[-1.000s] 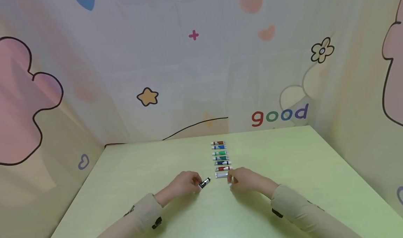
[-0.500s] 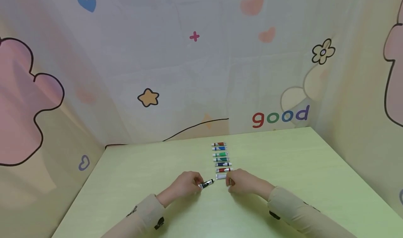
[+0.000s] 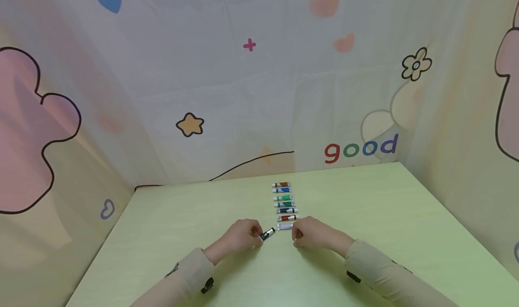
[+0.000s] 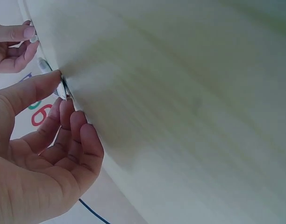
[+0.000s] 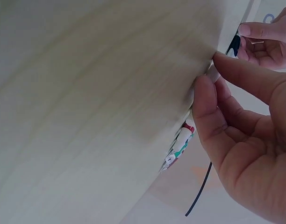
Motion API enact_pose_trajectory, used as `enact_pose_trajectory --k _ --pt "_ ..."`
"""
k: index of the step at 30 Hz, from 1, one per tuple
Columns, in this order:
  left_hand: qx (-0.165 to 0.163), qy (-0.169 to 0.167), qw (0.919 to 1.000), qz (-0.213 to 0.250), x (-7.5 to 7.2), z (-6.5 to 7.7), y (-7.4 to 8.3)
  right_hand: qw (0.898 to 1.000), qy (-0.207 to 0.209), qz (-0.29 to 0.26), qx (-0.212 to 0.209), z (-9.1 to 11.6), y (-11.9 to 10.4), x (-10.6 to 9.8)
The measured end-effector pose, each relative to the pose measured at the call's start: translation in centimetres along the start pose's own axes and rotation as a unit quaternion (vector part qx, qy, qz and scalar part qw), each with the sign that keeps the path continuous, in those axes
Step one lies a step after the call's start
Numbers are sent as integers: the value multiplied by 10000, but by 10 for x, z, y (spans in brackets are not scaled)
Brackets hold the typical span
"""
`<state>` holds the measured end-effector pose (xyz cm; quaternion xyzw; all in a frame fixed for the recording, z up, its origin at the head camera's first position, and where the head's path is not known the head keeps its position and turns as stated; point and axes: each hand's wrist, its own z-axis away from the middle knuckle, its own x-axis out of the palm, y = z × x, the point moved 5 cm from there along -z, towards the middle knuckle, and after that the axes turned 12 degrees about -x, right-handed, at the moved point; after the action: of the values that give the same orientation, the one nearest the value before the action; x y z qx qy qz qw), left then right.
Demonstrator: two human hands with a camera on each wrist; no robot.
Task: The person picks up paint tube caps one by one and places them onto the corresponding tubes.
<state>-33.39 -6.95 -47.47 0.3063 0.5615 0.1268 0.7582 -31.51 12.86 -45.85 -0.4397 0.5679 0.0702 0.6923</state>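
Observation:
My left hand [image 3: 245,234] pinches the tail end of a black-labelled paint tube [image 3: 268,233] between thumb and fingertips. The tube slants, its dark cap end pointing up and right towards a pale grey-white paint tube [image 3: 285,226]. My right hand [image 3: 314,232] is beside that pale tube, covering its right end. Between the right thumb and index finger, the right wrist view shows a small white piece [image 5: 213,73]. Its kind cannot be told, since the fingers hide most of it. In the left wrist view the black tube [image 4: 64,87] is seen nearly edge-on.
Beyond the pale tube, several paint tubes lie in a column running to the back: red [image 3: 287,217], dark blue [image 3: 287,211], dark green [image 3: 284,204], light green [image 3: 283,198], blue [image 3: 282,190] and brown-red [image 3: 281,185]. A printed cloth [image 3: 227,81] hangs behind the pale green table [image 3: 182,217].
My left hand has shifted slightly right with the black tube, nearer the pale one. The right hand has come slightly left, and its white piece shows less in the head view.

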Motion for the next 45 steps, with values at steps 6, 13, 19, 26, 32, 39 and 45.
enact_pose_trajectory --k 6,13,19,26,32,39,45 --pt "-92 -108 9998 127 0 -1 -3 10000 -7 20 42 5 5 -3" --pt "-96 -118 9992 379 -2 2 -11 9994 74 11 342 13 14 -14" --pt "-110 4 9988 485 -12 4 -17 9986 265 -34 465 18 23 -30" --pt "149 496 9950 851 -39 8 -3 9963 776 -196 304 21 29 -56" --pt "312 923 9840 1495 -60 17 17 9859 1591 -483 187 27 23 -82" --pt "477 1371 9667 2109 -83 33 40 9632 2567 -795 38 31 4 -101" --pt "554 1578 9533 2514 -91 48 46 9488 2942 -1145 72 38 -8 -105"
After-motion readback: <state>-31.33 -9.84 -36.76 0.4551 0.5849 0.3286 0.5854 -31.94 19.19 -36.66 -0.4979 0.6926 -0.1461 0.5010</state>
